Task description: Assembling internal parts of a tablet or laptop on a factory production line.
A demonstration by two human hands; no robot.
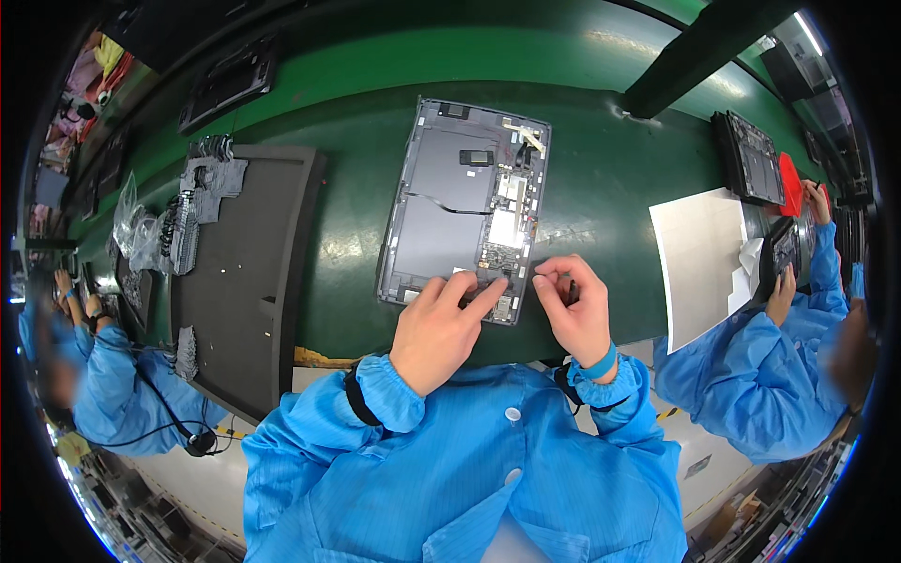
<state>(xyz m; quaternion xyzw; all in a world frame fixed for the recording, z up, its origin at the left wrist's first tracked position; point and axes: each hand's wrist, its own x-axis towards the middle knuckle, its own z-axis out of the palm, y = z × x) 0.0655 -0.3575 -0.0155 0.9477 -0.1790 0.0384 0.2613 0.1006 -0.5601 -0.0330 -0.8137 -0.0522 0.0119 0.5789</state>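
In front of me lies an open device housing (441,239), grey and flat like a tablet or laptop shell, with a long circuit board (508,228) along its right side. A black cable (446,205) runs from the board across the bare left part. My left hand (436,333) rests over the housing's near edge, fingers stretched apart, the index fingertip on the board's near end. Just off the near right corner is my right hand (574,314), thumb and index finger brought together, the other fingers curled. Whatever it pinches, if anything, is too small to make out.
A dark foam-lined tray (239,272) stands at left, grey small parts (211,183) stacked on its rim. At right are a white sheet (704,263) and another opened device (749,159). A green post (699,58) rises behind. Co-workers in blue sit on both sides.
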